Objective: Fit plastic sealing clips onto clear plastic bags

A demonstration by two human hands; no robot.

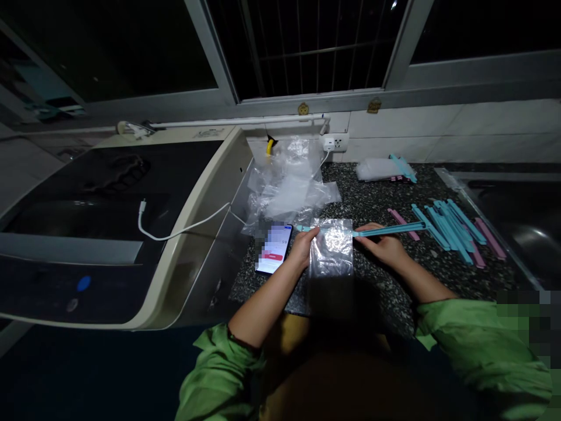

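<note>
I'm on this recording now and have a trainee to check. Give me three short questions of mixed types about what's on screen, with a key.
1. Which of these does the left hand hold?
A) a phone
B) a clear bag
C) a white cable

2. True or false: the loose strips on the right of the counter are all blue.

3. Fill in: the washing machine stands on the ____ side of the counter, as the person sees it.

Key:
1. B
2. False; pink strips lie there too.
3. left
</note>
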